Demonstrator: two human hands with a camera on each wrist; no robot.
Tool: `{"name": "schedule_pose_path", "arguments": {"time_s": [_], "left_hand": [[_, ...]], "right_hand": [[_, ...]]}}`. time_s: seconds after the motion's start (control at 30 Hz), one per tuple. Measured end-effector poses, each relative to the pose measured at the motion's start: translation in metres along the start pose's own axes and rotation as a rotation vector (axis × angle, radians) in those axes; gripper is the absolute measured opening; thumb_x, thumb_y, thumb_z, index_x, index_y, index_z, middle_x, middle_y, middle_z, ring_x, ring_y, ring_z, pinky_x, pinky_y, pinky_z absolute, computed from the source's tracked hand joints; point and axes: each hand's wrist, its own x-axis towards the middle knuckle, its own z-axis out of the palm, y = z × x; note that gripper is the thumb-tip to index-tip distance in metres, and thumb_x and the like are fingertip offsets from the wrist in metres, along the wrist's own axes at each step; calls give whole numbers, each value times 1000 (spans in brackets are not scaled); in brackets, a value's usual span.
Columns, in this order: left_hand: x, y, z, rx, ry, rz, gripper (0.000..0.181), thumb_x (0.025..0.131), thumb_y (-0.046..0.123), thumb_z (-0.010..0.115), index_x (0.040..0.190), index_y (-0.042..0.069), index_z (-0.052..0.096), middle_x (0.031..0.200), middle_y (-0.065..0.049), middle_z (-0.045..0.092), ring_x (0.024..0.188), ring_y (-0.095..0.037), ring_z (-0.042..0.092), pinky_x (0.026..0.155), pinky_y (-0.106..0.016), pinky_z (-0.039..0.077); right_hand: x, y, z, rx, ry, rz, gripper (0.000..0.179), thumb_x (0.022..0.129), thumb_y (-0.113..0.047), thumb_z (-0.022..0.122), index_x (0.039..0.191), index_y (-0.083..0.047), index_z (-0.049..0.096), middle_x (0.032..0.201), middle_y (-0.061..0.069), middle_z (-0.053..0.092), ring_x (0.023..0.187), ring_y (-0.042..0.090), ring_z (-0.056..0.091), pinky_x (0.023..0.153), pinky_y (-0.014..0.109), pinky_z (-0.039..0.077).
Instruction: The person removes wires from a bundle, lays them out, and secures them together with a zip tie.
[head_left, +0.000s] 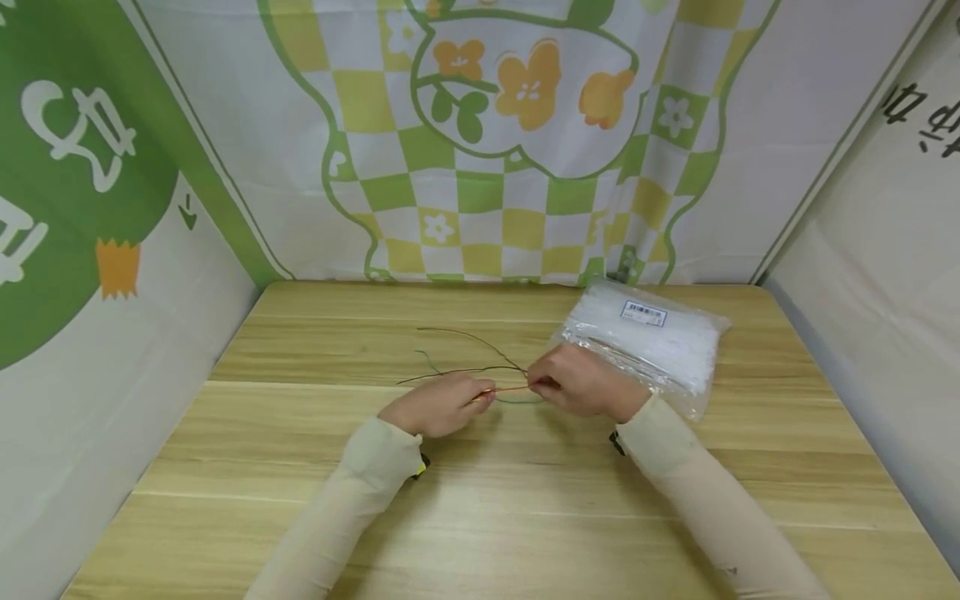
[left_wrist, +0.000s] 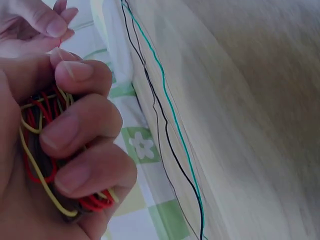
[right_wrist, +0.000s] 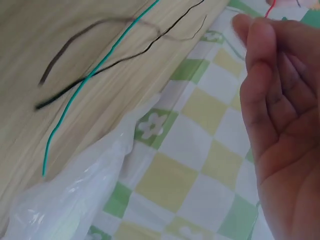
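Head view: red wire [head_left: 513, 388], straight between my left hand [head_left: 441, 404] and right hand [head_left: 576, 379] above the table [head_left: 487, 517].
Left: curled round a red-and-yellow bundle [left_wrist: 40, 117]. Right: pinching the red wire. Green wire [left_wrist: 164, 75], black wire [left_wrist: 166, 125]: near both. Bag [head_left: 678, 342]: beside my right hand.

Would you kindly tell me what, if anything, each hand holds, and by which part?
The left hand grips a looped bundle of red and yellow wires; the right hand pinches a red wire, whether at its tip is unclear.
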Motion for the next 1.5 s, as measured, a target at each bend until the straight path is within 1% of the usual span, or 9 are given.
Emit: {"name": "schedule_pose_path", "arguments": {"time_s": [0.27, 0.47, 0.67, 0.87, 0.93, 1.07, 1.17, 1.27, 1.5], "left_hand": [[0, 6, -2, -22, 2, 4, 32, 117, 23, 39, 94, 12, 59, 76, 6, 47, 66, -7, 40, 73, -28, 42], [-3, 1, -1, -65, -2, 5, 34, 117, 26, 37, 90, 14, 55, 75, 7, 43, 64, -5, 35, 70, -25, 38], [-13, -6, -3, -91, -11, -8, 35, 117, 28, 36, 90, 16, 53, 76, 8, 41, 68, -5, 35, 75, -28, 39], [-27, -16, -9, -152, -27, -122, 34, 117, 28, 35, 92, 15, 53, 75, 6, 40, 67, -8, 36, 72, -28, 38], [-34, -21, -10, -145, -30, -155, 35, 117, 29, 34, 98, 11, 57, 77, 3, 42, 69, -11, 38, 76, -32, 41], [-43, -28, -11, -126, -17, -179, 39, 118, 34, 33, 118, 11, 65, 93, 3, 57, 90, -12, 53, 93, -41, 47], [-47, -30, -11, -175, 5, -179, 42, 117, 39, 34, 105, 13, 64, 85, 7, 53, 83, -9, 50, 85, -34, 47], [-50, -32, -11, -263, 16, -165, 44, 117, 39, 34, 85, 14, 50, 71, 6, 36, 66, -9, 33, 69, -26, 35], [-60, -36, -16, -340, 37, -136, 42, 117, 33, 36, 82, 13, 47, 70, 7, 36, 63, -7, 29, 65, -24, 32]], "right_hand": [[-1, -1, 5, -12, -17, -15, 10, 96, -7, 77, 87, -12, 76, 80, -6, 73, 69, 1, 60, 66, 21, 54], [-6, -2, 5, -100, 18, -19, 25, 89, 7, 72, 77, -13, 63, 70, -5, 61, 64, 5, 48, 60, 23, 45], [-17, 8, 0, -148, 87, -18, 32, 82, 12, 68, 72, -16, 55, 67, -3, 61, 62, 4, 43, 57, 24, 42], [-37, 23, -11, -143, 103, 54, 38, 87, 16, 65, 69, -14, 49, 65, -10, 33, 63, 4, 28, 60, 24, 28], [-45, 27, -16, -153, 111, 89, 40, 89, 16, 65, 69, -15, 48, 66, -12, 31, 63, 4, 29, 61, 24, 29], [-52, 32, -22, -153, 91, 122, 37, 91, 14, 63, 70, -13, 51, 67, -10, 37, 63, 6, 33, 62, 26, 32], [-54, 33, -24, -143, 76, 135, 36, 91, 15, 62, 71, -13, 53, 67, -10, 41, 64, 6, 35, 62, 26, 34], [-56, 35, -25, -124, 68, 138, 36, 90, 17, 60, 70, -12, 52, 66, -9, 41, 63, 6, 35, 62, 25, 34], [-59, 40, -24, -84, 92, 126, 38, 90, 17, 60, 70, -14, 51, 66, -11, 42, 63, 3, 36, 62, 24, 35]]}}
